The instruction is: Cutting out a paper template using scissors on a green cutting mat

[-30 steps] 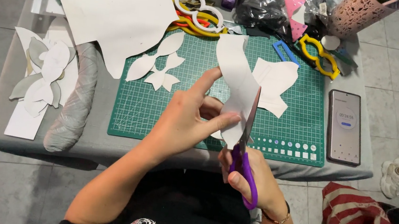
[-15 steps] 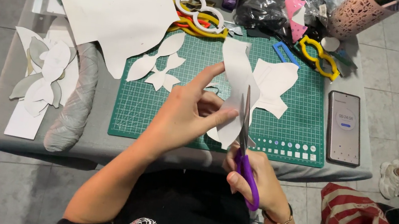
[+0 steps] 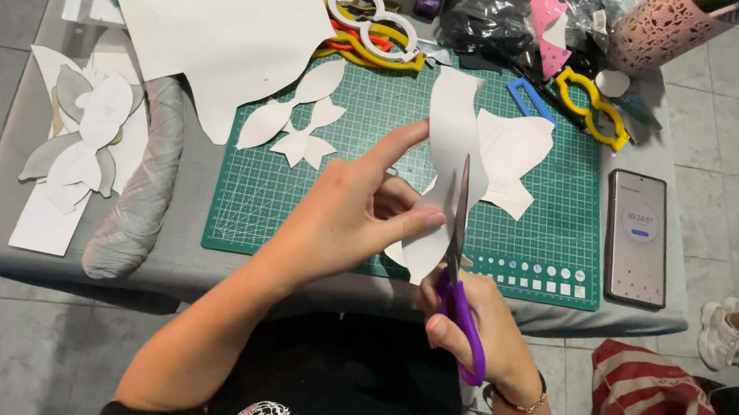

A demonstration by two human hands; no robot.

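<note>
The left hand (image 3: 344,218) pinches a white paper cutout (image 3: 447,151). The right hand (image 3: 482,334) grips purple scissors (image 3: 459,288), mid-cut over the green cutting mat (image 3: 292,206); following the curve likely calls for turning the paper.

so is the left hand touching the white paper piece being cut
Touching: the head view shows the left hand pinching the white paper piece between thumb and fingers.

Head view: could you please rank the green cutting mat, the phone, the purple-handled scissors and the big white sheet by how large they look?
1. Green cutting mat and big white sheet: too close to rank, as the sheet runs out of view.
2. Phone.
3. Purple-handled scissors, though nearer the camera and partly hidden in the right hand.
</note>
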